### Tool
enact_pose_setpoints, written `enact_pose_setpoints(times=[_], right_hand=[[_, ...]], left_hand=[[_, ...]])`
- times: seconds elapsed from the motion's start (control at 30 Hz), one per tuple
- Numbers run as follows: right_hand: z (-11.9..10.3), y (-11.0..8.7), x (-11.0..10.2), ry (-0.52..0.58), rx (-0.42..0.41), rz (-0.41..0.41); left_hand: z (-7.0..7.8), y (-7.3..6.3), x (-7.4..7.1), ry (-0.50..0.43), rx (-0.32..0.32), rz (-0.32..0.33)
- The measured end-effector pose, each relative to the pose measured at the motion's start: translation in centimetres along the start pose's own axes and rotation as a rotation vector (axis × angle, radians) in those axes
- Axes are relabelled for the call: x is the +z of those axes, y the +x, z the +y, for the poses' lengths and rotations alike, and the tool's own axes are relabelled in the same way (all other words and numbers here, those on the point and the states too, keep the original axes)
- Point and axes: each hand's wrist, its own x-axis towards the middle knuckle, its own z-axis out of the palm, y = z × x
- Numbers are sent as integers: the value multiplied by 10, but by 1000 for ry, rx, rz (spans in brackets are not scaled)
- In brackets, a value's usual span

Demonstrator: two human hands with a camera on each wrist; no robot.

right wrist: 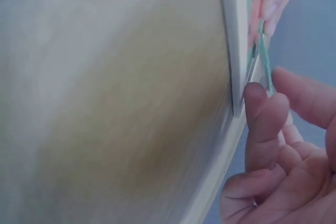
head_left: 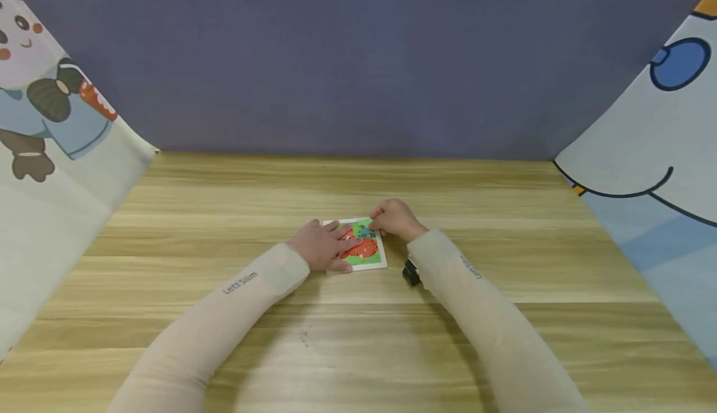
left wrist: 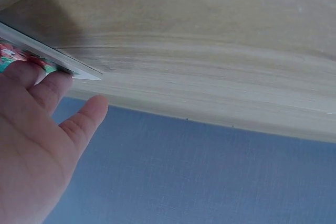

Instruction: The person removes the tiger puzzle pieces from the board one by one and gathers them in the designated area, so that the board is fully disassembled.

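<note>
A small picture puzzle in a white-rimmed tray (head_left: 370, 267) lies on the table, showing an orange striped animal on green. My left hand (head_left: 318, 246) rests over its left side with the fingers spread, covering part of the picture. At the tray's far right corner, my right hand (head_left: 398, 219) pinches a thin green puzzle piece (right wrist: 265, 61) between thumb and finger. Seen edge-on in the right wrist view, the piece tilts up from the tray. In the left wrist view, fingertips of the left hand (left wrist: 37, 124) touch the picture near the tray's rim.
The wood-grain table (head_left: 358, 351) runs back to a dark blue-grey wall panel (head_left: 358, 58). Printed cartoon sheets stand on the left (head_left: 61, 120) and right (head_left: 644, 152). A small black device (head_left: 411, 272) sits under the right wrist.
</note>
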Motion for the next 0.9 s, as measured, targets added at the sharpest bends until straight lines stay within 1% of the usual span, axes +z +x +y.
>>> enact_pose_setpoints(times=[0.2,0.37,0.57,0.7,0.9], right_hand=[[-2,0,3,36,21,-3],[-2,0,5,69,17,-11],[-1,0,3,149,6,-13],[0,-3,-1,151,-5,-8],[9,-7,-10,111,-41,-27]], left_hand=[[1,-1,-1,-9,-8,-15],[0,0,-2,-18,-2,-25],[0,1,-4,-12,-5,-35],[1,0,-4,-1,-13,-33],[2,-3,-4,62,-23,-14]])
